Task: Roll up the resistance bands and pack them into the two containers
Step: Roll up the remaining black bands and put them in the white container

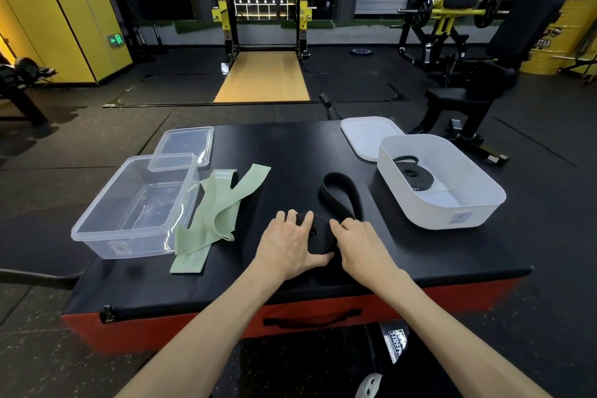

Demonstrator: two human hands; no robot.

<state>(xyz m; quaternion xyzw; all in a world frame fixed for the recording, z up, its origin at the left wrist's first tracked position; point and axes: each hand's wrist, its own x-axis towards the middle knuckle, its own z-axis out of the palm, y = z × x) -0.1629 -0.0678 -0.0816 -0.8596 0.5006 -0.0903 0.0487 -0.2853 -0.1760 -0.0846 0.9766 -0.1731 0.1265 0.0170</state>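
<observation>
Centrally on the bench (290, 152), the left hand (290, 242) and right hand (360, 244) both curl around a half-rolled black resistance band (318, 233), its free loop trailing toward the white container (436, 213). That container holds a rolled black band (412, 173). Green bands (223, 210) lie against the clear container (106, 244).

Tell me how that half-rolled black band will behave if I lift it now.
Probably floppy: the black resistance band has a limp unrolled loop that would dangle. Its coil likely unwinds unless pinched. It looks rubbery, so probably grippy.

Bare forearms (both slender) lead to the bare left hand (288, 244) and right hand (361, 244).
</observation>
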